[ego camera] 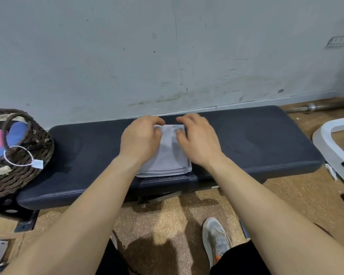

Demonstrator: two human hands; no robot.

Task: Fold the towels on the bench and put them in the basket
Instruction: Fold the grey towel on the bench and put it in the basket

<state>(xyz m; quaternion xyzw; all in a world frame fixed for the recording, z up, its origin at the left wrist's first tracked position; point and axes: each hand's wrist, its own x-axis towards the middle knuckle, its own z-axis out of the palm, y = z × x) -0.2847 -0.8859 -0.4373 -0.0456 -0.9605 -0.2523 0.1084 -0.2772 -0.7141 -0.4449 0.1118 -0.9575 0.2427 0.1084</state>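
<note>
A light grey towel [168, 155] lies folded into a small layered rectangle in the middle of the dark padded bench [256, 141]. My left hand [140, 138] rests over the towel's left side with loosely curled fingers at its far edge. My right hand [198, 137] lies over the right side, fingertips touching the cloth near the far corner. Neither hand visibly grips the fabric. A dark wicker basket [28, 165] stands on the bench's left end, holding pink and blue folded cloth [0, 143].
A scuffed white wall runs right behind the bench. A barbell end [310, 107] lies on the floor at the back right, and a white metal frame [334, 147] stands to the right. My shoe [216, 239] is on the speckled floor below.
</note>
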